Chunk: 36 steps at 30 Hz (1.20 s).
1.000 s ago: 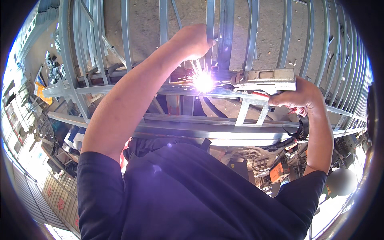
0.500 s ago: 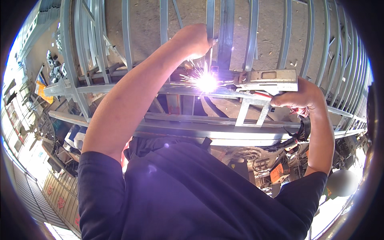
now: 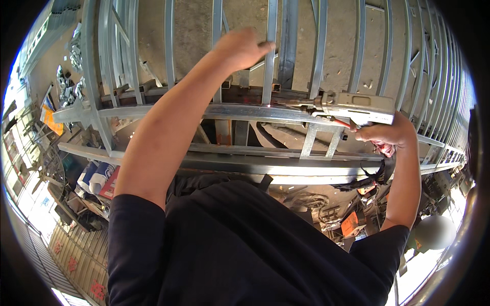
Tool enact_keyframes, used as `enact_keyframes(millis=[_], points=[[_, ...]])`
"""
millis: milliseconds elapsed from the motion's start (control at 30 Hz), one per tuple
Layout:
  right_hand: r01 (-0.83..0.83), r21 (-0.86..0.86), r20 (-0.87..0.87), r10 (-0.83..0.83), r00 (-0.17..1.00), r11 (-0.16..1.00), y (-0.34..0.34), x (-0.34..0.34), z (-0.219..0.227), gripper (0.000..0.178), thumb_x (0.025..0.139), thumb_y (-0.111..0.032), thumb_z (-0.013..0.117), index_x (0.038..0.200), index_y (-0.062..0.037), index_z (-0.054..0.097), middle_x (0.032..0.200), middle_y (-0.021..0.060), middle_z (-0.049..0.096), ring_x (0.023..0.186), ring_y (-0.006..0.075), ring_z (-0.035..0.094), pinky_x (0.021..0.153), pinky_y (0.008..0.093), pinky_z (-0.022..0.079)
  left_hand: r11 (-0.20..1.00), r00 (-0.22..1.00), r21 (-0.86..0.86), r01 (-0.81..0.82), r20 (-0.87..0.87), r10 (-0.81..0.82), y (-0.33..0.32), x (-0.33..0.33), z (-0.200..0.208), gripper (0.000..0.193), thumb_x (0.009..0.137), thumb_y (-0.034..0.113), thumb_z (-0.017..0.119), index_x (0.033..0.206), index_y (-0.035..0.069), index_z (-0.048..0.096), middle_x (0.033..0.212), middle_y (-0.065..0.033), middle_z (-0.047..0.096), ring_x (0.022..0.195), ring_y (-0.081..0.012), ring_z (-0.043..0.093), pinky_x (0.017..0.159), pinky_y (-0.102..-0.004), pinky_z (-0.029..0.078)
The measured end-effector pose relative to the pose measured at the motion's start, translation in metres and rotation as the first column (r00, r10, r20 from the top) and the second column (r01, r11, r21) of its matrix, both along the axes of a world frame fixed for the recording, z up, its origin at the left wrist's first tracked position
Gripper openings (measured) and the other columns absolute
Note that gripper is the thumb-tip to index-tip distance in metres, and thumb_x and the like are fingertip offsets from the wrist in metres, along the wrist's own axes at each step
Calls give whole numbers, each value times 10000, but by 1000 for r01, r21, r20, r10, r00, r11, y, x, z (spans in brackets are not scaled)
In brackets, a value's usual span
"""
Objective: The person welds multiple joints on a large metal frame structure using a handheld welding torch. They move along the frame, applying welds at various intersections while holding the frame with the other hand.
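Note:
My right hand [image 3: 383, 133] grips a welding gun [image 3: 357, 106] with a blocky grey metal body and a red part near my thumb. Its narrow front end points left along a horizontal steel rail, where a small glowing spot [image 3: 268, 105] shows at the foot of an upright bar [image 3: 270, 61]. My left hand [image 3: 242, 49] is curled above the rail, one fingertip at that upright bar. Its other fingers are hidden beneath it, so what they hold cannot be made out. The near steel rail [image 3: 178, 112] runs beneath my left forearm.
Parallel metal bars [image 3: 360, 46] span the frame toward the far side. A lower beam [image 3: 245, 166] crosses close to my body. At left lie an orange sheet [image 3: 52, 121] and scrap metal [image 3: 66, 84]; at right, an orange-faced box [image 3: 351, 224] stands among clutter.
The bright arc and flying sparks have stopped, leaving a small glow. My left hand has shifted slightly left relative to the upright bar. The welding gun appears slightly farther right.

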State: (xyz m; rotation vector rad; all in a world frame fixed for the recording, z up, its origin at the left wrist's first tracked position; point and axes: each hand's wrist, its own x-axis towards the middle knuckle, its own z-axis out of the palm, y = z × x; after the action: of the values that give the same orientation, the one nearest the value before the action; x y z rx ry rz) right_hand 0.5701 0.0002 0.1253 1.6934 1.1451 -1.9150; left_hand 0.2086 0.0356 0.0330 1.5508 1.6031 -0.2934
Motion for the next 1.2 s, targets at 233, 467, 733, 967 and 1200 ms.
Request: enact_keyframes(millis=[233, 467, 733, 967, 1200], points=[[-30, 174, -227, 69, 971, 984, -45, -40, 43, 703, 801, -106, 834, 1462, -36, 606, 1095, 92, 771, 945, 169, 695, 891, 328, 572, 644, 761, 409, -647, 307, 571, -132, -148, 30, 334, 1010, 309, 746, 1186, 28, 710, 980, -114, 750, 902, -175, 696, 822, -352, 557], [-75, 420, -388, 254, 886, 904, -100, -136, 61, 758, 873, -60, 776, 1578, -151, 516, 1152, 81, 754, 958, 96, 596, 895, 278, 514, 729, 843, 590, -348, -145, 519, -315, -204, -19, 779, 871, 410, 823, 1449, -31, 543, 1361, -235, 640, 1273, -410, 592, 1092, -458, 467], [-131, 632, -302, 398, 866, 764, -149, -225, 59, 762, 872, -81, 759, 1586, -125, 497, 1252, 176, 749, 1114, 201, 707, 966, 344, 527, 779, 819, 437, -449, -149, 555, -334, -191, -29, 1118, 779, 575, 851, 1551, -85, 384, 1364, -240, 638, 1357, -357, 561, 1229, -534, 262], [-328, 819, -11, 584, 812, 471, -192, -320, 30, 801, 830, -87, 781, 1574, -153, 491, 1243, 203, 732, 1082, 406, 726, 909, 422, 587, 774, 873, 491, -400, -54, 485, -343, -200, -48, 1165, 787, 551, 858, 1573, -111, 309, 1417, -244, 575, 1395, -363, 521, 1292, -540, 204], [-397, 877, 177, 584, 792, 272, -222, -359, -5, 1015, 737, -304, 928, 1607, -293, 404, 1225, 113, 730, 984, 379, 740, 827, 464, 609, 774, 888, 502, -386, -26, 460, -342, -203, -44, 1151, 830, 579, 810, 1568, -134, 290, 1382, -241, 589, 1389, -354, 505, 1287, -537, 200]])
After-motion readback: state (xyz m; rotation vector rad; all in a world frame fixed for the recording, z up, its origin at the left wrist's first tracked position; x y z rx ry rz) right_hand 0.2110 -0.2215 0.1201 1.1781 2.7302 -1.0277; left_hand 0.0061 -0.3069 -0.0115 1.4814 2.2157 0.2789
